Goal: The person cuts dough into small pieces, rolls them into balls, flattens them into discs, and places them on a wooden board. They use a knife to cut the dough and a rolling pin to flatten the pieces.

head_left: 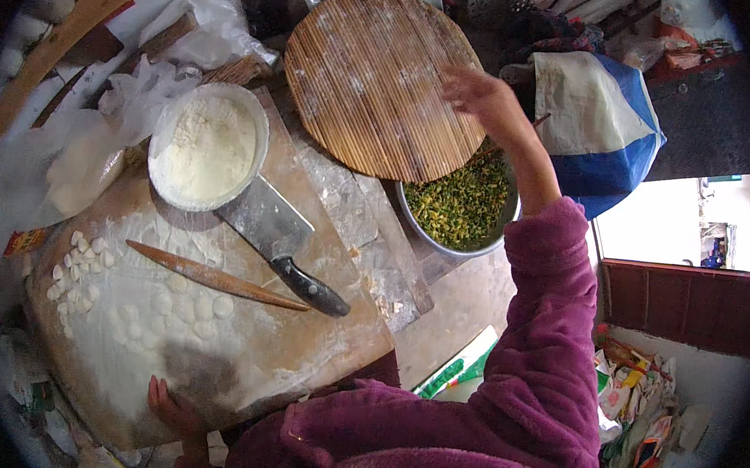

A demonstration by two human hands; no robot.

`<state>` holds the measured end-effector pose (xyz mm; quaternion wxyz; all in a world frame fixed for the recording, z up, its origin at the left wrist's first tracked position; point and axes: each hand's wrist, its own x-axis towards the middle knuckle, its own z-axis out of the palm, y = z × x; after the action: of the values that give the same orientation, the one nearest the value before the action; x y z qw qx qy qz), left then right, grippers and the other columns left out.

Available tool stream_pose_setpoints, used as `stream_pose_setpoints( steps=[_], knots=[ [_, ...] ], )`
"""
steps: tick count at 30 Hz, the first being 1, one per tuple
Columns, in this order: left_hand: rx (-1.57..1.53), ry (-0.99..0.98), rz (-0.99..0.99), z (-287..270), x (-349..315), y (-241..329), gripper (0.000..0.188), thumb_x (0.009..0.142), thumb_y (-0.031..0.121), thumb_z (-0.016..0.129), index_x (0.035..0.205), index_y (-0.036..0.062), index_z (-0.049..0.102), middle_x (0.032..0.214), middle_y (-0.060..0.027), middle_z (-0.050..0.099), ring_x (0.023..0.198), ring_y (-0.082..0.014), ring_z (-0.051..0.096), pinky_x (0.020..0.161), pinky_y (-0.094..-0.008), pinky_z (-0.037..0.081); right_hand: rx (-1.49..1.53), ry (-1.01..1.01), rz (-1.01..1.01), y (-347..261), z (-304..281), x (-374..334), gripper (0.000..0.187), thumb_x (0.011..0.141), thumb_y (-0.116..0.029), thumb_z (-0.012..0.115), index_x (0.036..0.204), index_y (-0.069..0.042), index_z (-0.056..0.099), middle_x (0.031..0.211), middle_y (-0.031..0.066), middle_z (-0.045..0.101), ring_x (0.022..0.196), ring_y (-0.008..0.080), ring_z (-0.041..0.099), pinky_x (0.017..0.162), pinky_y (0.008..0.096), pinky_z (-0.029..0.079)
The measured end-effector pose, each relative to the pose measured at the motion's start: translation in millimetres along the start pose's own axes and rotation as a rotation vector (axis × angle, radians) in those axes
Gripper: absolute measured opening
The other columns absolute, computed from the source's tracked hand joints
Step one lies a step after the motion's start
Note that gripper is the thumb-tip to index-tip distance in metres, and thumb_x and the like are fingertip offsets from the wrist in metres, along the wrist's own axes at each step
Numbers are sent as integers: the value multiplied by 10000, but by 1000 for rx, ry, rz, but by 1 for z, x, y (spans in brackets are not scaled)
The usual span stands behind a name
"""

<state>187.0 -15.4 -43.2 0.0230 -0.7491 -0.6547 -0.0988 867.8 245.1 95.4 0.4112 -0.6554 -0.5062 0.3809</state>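
My right hand [483, 99] reaches over the right edge of a round slatted wooden tray [379, 83], its fingers stretched out, slightly blurred, with nothing seen in them. Whether it touches the tray I cannot tell. Partly under the tray and my forearm stands a metal bowl of chopped green and yellow filling [462, 202]. At the near edge of a floured board [329, 346], my left hand [171, 408] is open with fingers apart. Beyond it lie flattened dough rounds [181, 311], small dough pieces [77, 275] and a tapered wooden rolling pin [215, 275].
A cleaver [281, 239] with a black handle lies beside a bowl of flour [208, 148] on the board. Plastic bags [87, 155] crowd the left side. A blue and white cloth sack [595, 119] sits right of the tray, and packaging [638, 391] is piled at the lower right.
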Motion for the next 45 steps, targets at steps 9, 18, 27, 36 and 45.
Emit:
stream_pose_setpoints(
  steps=[9,18,27,36,45],
  knots=[
    [-158,-17,-28,-21,16,30,350,1009,147,406,1270,-68,495,1389,-246,432,1279,-406,415,996,-493,412,-628,263,-238,-4,3,-20,427,808,30,610,1232,-23,610,1044,106,663,985,248,659,855,338,518],
    [-74,-12,-4,-22,8,27,476,884,-11,530,1346,-12,416,1404,-232,398,1273,-391,413,1057,-488,338,-492,-86,-603,-56,181,-9,180,839,-136,669,995,-52,701,905,167,684,826,325,670,738,387,522],
    [-243,24,-83,-15,11,26,441,920,51,492,1341,-51,412,1399,-242,402,1282,-404,408,1066,-477,329,-738,-411,-358,-53,346,34,306,833,-299,573,969,-77,733,963,221,691,906,393,677,801,461,538],
    [-199,13,-73,-22,10,31,425,944,66,488,1347,-40,405,1387,-246,416,1271,-410,416,1060,-481,333,180,-304,-225,-92,198,28,246,832,-95,695,1010,74,671,876,104,691,714,192,686,595,285,567],
    [-144,30,-45,-18,13,27,422,948,99,473,1345,-35,424,1383,-250,419,1252,-412,428,1049,-479,335,149,116,-109,-33,88,21,208,902,-107,651,1004,73,664,815,106,682,717,180,684,654,286,560]
  ],
)
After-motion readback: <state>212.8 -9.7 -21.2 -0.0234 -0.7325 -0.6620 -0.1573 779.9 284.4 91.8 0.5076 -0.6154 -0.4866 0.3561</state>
